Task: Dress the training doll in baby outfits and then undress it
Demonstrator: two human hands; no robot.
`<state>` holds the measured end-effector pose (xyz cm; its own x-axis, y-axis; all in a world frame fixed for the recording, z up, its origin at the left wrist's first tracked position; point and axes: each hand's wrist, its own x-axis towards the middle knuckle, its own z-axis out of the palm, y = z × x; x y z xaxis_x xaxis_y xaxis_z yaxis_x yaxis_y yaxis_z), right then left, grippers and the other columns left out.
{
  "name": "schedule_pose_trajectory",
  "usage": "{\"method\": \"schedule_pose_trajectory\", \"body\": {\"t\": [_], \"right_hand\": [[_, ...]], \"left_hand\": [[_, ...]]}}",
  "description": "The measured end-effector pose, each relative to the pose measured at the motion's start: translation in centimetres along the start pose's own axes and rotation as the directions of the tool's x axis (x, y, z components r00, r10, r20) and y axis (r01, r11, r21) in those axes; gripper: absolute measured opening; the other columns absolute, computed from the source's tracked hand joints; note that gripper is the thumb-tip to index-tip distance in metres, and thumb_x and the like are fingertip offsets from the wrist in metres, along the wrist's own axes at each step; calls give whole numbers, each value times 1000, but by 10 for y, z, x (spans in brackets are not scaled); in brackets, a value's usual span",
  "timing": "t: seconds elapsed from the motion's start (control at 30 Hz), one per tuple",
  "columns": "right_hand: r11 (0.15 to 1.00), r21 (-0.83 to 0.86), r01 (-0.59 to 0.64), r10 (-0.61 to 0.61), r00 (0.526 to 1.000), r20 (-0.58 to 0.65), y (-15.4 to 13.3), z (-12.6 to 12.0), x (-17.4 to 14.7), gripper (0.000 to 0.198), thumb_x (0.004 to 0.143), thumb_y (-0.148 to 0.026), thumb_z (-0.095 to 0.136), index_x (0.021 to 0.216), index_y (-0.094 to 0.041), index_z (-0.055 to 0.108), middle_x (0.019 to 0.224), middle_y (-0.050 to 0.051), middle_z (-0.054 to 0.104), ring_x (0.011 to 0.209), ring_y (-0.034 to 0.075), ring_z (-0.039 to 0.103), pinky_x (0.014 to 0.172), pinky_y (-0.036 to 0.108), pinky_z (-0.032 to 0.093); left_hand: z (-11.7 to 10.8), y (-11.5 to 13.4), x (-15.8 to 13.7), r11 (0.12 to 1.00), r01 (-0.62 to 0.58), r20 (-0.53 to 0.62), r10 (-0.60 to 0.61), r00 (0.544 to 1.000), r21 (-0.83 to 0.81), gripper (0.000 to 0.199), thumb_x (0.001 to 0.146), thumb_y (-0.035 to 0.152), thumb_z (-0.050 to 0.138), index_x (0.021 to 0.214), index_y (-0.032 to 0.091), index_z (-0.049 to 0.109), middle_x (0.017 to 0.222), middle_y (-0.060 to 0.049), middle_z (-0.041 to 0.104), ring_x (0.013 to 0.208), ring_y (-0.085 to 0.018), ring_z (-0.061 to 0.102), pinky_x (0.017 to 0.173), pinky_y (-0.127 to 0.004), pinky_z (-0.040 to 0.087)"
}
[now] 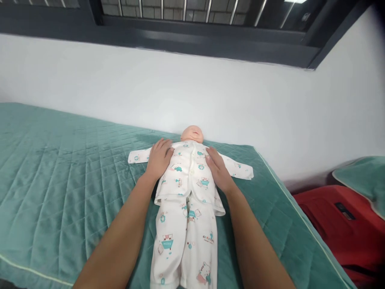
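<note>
A baby doll [192, 134] lies face up on a green quilted cover, its head near the wall. It wears a white printed baby shirt [182, 172] with buttons down the front, and white printed trousers [170, 241]. Both long sleeves stretch out sideways. My left hand [160, 158] rests against the shirt at the left side of the chest, over the sleeve's root, fingers extended. Opposite it, my right hand [218, 168] lies along the right side of the chest, fingers pointing toward the shoulder. Neither hand grips the cloth visibly. The trouser ends run out of view at the bottom.
The green quilted cover [75, 180] has a pale piped edge on the right. Beyond that edge stands a red case [345, 228] with green fabric [363, 180] over it. A white wall [150, 88] rises behind, under a dark-framed barred window [204, 40].
</note>
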<state>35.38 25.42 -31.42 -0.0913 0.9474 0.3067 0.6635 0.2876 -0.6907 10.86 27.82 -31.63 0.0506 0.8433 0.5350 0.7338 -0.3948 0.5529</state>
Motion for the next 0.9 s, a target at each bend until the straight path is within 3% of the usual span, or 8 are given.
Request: {"method": "schedule_pose_trajectory", "body": {"t": [0.13, 0.3, 0.47, 0.6, 0.77, 0.9], "right_hand": [[919, -391, -43, 11, 996, -83, 25, 1, -5, 59, 101, -49, 20, 149, -19, 38, 160, 8, 28, 149, 25, 19, 121, 51, 14], [756, -631, -177, 113, 984, -140, 54, -28, -28, 65, 100, -54, 24, 153, -17, 29, 160, 9, 27, 148, 29, 21, 118, 56, 18], [698, -664, -269, 257, 959, -119, 79, -65, -49, 69, 99, -56, 23, 154, -15, 27, 158, 12, 30, 146, 28, 26, 118, 54, 22], [688, -667, -288, 301, 948, -98, 85, -78, -59, 69, 98, -58, 25, 154, -18, 28, 158, 16, 28, 147, 30, 26, 117, 53, 21], [770, -544, -332, 273, 943, -189, 82, -85, -62, 63, 97, -48, 34, 148, -11, 41, 149, 18, 44, 139, 33, 40, 114, 50, 29], [812, -464, -355, 294, 935, -200, 87, -91, -60, 54, 96, -46, 38, 139, -17, 53, 142, 11, 55, 130, 29, 52, 109, 43, 40]], "left_hand": [[6, -23, -10, 957, 49, 98, -79, 992, 285, 52, 101, 40, 26, 146, 21, 42, 153, -6, 42, 147, -29, 25, 121, -59, 10], [-16, -46, -27, 893, 82, 142, -160, 977, 443, 60, 99, 49, 25, 154, 24, 26, 161, -6, 28, 149, -31, 19, 117, -66, 9], [-43, -71, -39, 862, 202, 152, -302, 941, 464, 70, 95, 58, 33, 155, 24, 23, 160, -9, 28, 147, -34, 24, 116, -64, 19], [-60, -76, -49, 831, 295, 103, -385, 917, 472, 78, 89, 63, 43, 153, 21, 29, 155, -14, 37, 141, -36, 35, 116, -61, 20], [-70, -69, -59, 817, 342, 76, -422, 904, 465, 63, 93, 50, 43, 150, 23, 37, 149, -14, 47, 141, -33, 37, 116, -61, 19], [-70, -67, -58, 842, 331, 77, -398, 914, 426, 54, 95, 34, 38, 148, 28, 40, 149, -8, 49, 140, -30, 40, 118, -60, 18]]}}
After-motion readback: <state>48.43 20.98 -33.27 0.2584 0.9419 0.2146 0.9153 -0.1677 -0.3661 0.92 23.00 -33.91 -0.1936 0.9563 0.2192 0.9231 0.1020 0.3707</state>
